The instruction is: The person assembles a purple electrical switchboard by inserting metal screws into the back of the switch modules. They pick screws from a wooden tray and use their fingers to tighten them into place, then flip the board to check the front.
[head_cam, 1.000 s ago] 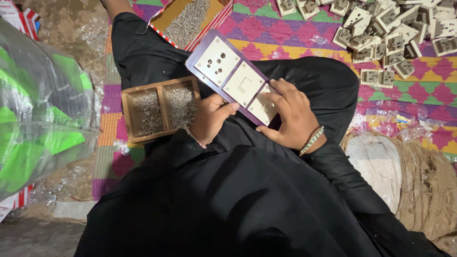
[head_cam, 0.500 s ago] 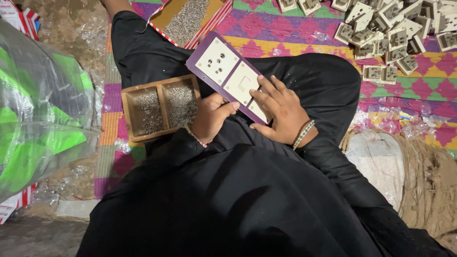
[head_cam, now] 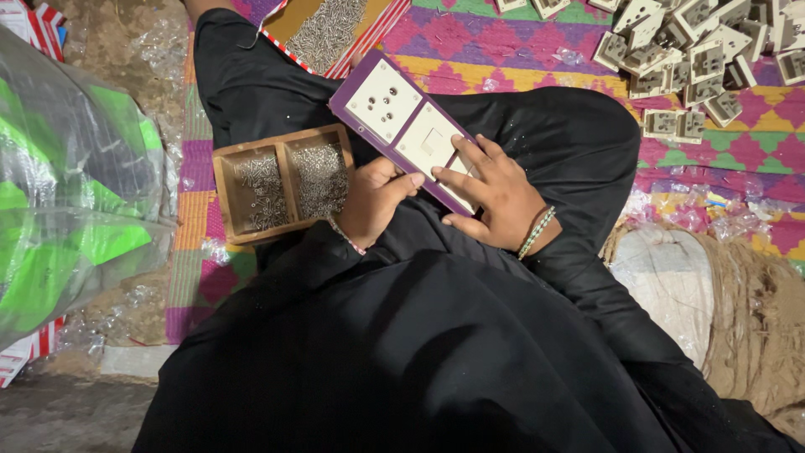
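1. A long purple-framed switch plate (head_cam: 408, 127) is seen lying across the lap of a seated person in black clothing. Its long axis runs diagonally, the far end pointing up and to the left, the near end down and to the right. The cream face is turned upward; a socket panel with round holes sits at the far end, a rocker panel at the middle.
2. The right hand (head_cam: 495, 197) is laid over the near end of the plate, fingers spread and half curled, pressing on its face and edge.
3. The left hand (head_cam: 375, 201) is loosely closed, thumb stretched to the plate's lower edge. Whether something small is pinched in it cannot be told; the fingertips are hidden.
4. A wooden two-compartment tray (head_cam: 281, 182) of small metal screws rests just beside the left hand, on the lap's left.
5. The surface below is a woven mat (head_cam: 520, 50) in pink, yellow and green.
6. A pile of cream socket parts (head_cam: 696, 59) is noted at upper right, and a red-edged box of screws (head_cam: 335, 29) at top.
7. Clear plastic over green sheeting (head_cam: 67, 201) lies left; a burlap sack (head_cam: 738, 319) right.
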